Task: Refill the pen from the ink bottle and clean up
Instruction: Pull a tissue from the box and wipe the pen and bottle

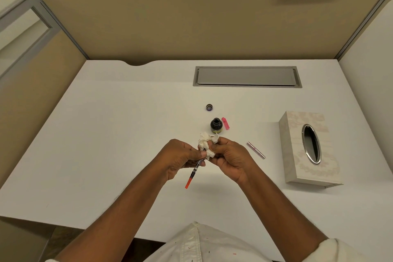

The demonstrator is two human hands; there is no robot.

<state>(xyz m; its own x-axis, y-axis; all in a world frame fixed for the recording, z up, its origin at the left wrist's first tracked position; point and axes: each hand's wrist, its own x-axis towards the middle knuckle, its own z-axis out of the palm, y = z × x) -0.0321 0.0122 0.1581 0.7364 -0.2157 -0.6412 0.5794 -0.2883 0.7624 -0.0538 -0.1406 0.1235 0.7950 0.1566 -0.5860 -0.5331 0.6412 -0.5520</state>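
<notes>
My left hand (180,158) grips the pen's inner section (194,173), a clear converter with dark ink and a red end pointing down toward me. My right hand (230,156) holds a crumpled white tissue (205,143) wrapped around the pen's upper tip, which is hidden. Just beyond the hands the open dark ink bottle (216,125) stands upright on the white desk (106,134). Its cap (209,107) lies farther back. A pink pen cap (225,123) lies right of the bottle, and a pinkish metallic pen barrel (256,150) lies right of my right hand.
A beige tissue box (297,155) with an oval metal opening sits at the right. A grey cable flap (246,76) is set into the desk at the back. Tan partition walls close in the back and left sides.
</notes>
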